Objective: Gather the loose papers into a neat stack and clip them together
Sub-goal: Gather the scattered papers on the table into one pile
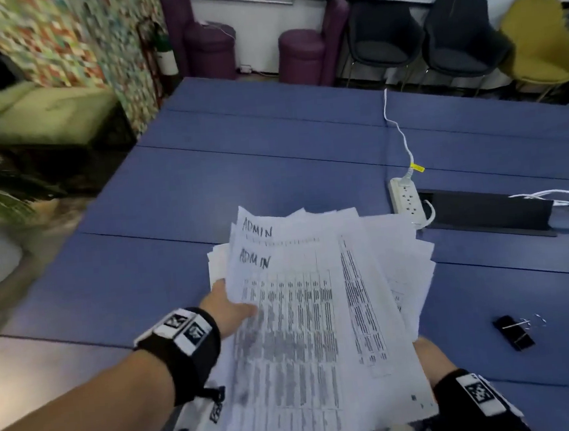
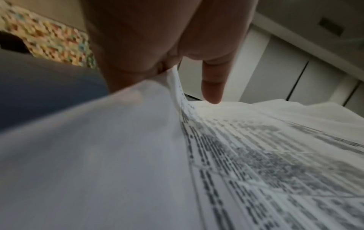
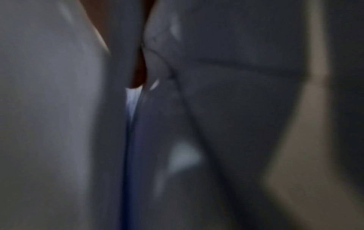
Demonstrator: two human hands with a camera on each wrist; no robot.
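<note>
Papers (image 1: 305, 316) are held fanned and uneven above the blue table (image 1: 238, 171), gripped at their left edge by the left hand (image 1: 226, 309), the thumb laid on the top sheet. At the right edge only part of the right hand (image 1: 429, 357) is seen, so whether its fingers are clenched cannot be told. Slippage is judged the main risk: loosely overlapped sheets could be shed from the underside if either grip were relaxed during squaring. Black binder clips (image 1: 515, 332) lie on the table near the right hand, not yet taken up.
</note>
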